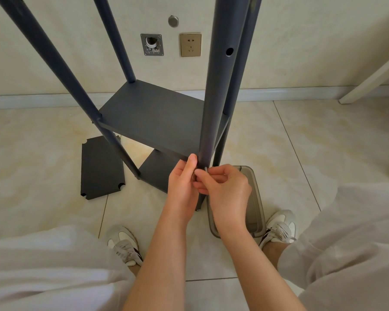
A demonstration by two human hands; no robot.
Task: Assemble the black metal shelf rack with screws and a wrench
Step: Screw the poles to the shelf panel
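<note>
Both hands meet low on the near upright black metal post (220, 86), under the black shelf panel (153, 117) corner: left hand (182, 182) gripping it, right hand (225, 187) pinching a small grey wrench (206, 169) upright alongside.

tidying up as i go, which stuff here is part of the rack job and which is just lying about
In the job: front post, fitted shelf, loose shelf panel, wrench pinched by right hand, left hand gripping post.
Lying about: plastic tub, wall socket.
</note>
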